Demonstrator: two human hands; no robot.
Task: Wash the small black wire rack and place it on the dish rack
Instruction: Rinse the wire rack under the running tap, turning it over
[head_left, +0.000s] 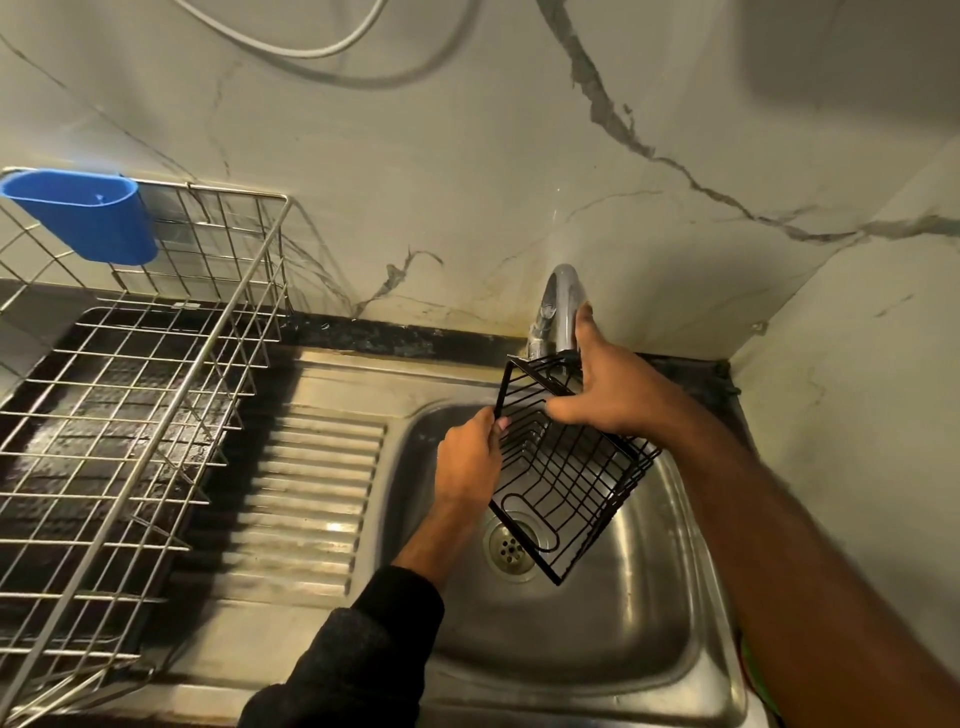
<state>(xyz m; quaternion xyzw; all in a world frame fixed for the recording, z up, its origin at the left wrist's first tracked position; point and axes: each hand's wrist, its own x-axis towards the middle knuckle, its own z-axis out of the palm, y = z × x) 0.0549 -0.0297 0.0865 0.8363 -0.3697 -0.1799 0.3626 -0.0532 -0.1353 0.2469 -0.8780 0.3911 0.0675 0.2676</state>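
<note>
The small black wire rack (566, 478) hangs tilted over the steel sink basin (623, 613), just below the chrome faucet (558, 306). My left hand (467, 457) pinches its left edge. My right hand (613, 384) grips its upper right side, fingers wrapped over the wires near the faucet spout. Whether water is running cannot be made out. The large silver wire dish rack (130, 415) stands on the dark counter to the left, apart from both hands.
A blue plastic cup holder (88, 218) hangs on the dish rack's back rim. The ribbed steel drainboard (306, 493) lies between dish rack and basin. The drain (509, 548) sits under the black rack. Marble walls close in behind and on the right.
</note>
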